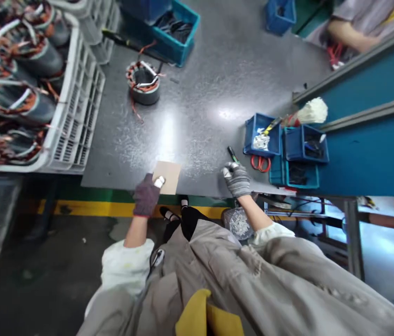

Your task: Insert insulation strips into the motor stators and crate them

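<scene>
My left hand (147, 195), in a dark purple glove with a white-wrapped thumb, grips the left side of a tan card (169, 176) at the table's front edge. My right hand (237, 179), in a grey striped glove with white fingertips, is at the front edge farther right, its fingers curled at the lower end of a dark and green pen-like tool (232, 154). Whether those fingers hold the tool is too small to tell. Red-handled scissors (260, 163) lie just right of my right hand. A wound stator (143, 83) stands upright at the table's back left.
A white crate (78, 100) full of stators stands at the left. Blue bins (262, 135) with small parts and a white brush-like bundle (313, 112) are at the right. Another blue-green bin (179, 35) sits at the back. Another person's forearm (349, 35) shows at upper right.
</scene>
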Available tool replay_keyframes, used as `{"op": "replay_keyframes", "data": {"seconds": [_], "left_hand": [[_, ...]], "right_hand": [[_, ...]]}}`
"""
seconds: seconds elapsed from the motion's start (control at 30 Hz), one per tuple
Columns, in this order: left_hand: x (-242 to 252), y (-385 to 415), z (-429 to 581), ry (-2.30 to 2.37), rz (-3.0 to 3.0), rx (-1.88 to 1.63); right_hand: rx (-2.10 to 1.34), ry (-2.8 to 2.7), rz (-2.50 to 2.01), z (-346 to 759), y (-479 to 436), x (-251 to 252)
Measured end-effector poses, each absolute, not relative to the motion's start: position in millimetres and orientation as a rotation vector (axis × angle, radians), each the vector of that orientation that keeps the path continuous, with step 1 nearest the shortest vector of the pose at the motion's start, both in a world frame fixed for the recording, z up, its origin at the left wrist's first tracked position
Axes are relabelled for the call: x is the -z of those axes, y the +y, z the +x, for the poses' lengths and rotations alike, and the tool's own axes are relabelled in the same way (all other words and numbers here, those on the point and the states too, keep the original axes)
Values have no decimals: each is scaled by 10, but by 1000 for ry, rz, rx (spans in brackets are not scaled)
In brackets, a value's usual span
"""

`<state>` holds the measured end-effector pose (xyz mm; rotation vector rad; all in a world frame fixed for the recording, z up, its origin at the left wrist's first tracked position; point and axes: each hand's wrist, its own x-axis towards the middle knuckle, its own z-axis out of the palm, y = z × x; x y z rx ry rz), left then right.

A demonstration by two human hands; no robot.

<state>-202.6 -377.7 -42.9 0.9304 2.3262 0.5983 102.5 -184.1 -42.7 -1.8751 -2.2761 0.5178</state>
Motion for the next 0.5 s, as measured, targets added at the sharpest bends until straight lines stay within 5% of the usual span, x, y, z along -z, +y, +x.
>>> {"op": "replay_keyframes", "data": {"seconds": [0.1,0.27,0.5], "left_hand": [[356,-3071,-1935,2362,1091,-379],[363,-2780,-1684,2615,1388,-417],[109,-3279,-947,1845,1877,-151]], "right_hand": [[-275,-2216,-2101,1327,-1427,454],[-474,-2407,-2103,1429,-1124,567],[-1960,-2199,-1052,1334,-1552,306]]}}
